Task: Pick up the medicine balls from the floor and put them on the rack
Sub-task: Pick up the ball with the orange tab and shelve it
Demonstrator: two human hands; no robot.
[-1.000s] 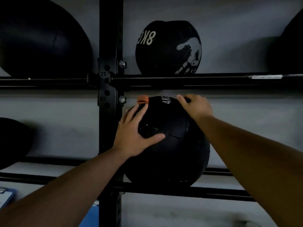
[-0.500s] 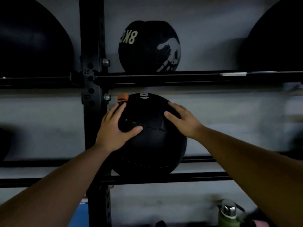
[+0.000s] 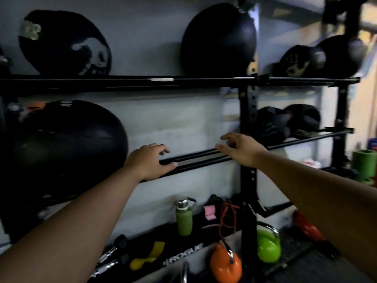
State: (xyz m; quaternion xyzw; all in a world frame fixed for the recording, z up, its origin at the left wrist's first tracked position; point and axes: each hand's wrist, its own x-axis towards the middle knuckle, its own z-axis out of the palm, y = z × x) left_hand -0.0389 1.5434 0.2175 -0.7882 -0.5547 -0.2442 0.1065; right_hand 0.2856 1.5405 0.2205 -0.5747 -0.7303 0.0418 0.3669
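Both hands have come off the black medicine ball (image 3: 67, 144), which half a second ago sat between the palms and now rests alone on the middle shelf of the rack (image 3: 247, 127) at the left of the frame. The view has also swung rightward, so the ball lies well left of centre. The left hand (image 3: 150, 162), at centre frame, is held palm down with its fingers loosely curled and empty, just in front of the bare shelf rails (image 3: 195, 158); whether it touches them cannot be told. The right hand (image 3: 241, 149), right of centre, is likewise empty, with its fingers spread and slightly bent, apart from the ball. On the upper shelf, a ball with white markings (image 3: 65, 43) sits at upper left and a plain black ball (image 3: 218, 39) at upper centre, with smaller dark balls (image 3: 318, 58) at upper right. More dark items (image 3: 285, 121) sit on the middle shelf right of the upright. Along the bottom of the frame lie a green bottle (image 3: 184, 218), an orange kettlebell (image 3: 225, 266), a green kettlebell (image 3: 267, 247) and a yellow band (image 3: 148, 257).
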